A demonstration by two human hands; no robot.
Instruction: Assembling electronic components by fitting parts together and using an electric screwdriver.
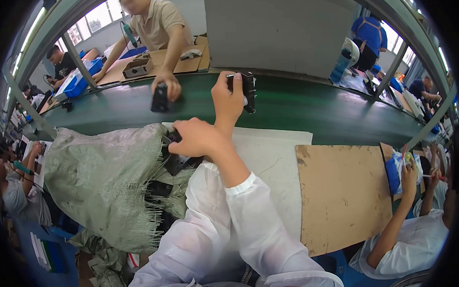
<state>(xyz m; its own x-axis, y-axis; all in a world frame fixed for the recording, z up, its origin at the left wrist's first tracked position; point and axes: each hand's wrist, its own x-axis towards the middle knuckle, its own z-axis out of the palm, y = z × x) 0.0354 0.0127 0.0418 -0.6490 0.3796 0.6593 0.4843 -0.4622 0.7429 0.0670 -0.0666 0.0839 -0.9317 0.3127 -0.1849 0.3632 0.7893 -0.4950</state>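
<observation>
My arms are crossed. My left hand (228,99) is out over the green conveyor belt (286,102), closed round a black rectangular plastic part (248,92) with small light bits along its edge. Reaching over to the left, my right hand (199,138) is at the mouth of a grey-green woven sack (102,174), thumb and fingers closed on a black plastic part (174,136), mostly hidden by the hand. More black parts (159,188) show in the sack's frayed opening.
Across the belt, a co-worker's hand (168,85) holds a blurred black part (160,97). A white sheet (272,155) and a brown cardboard sheet (344,198) cover the bench. Another person's arm (402,200) is at the right. A cardboard box (137,67) stands beyond the belt.
</observation>
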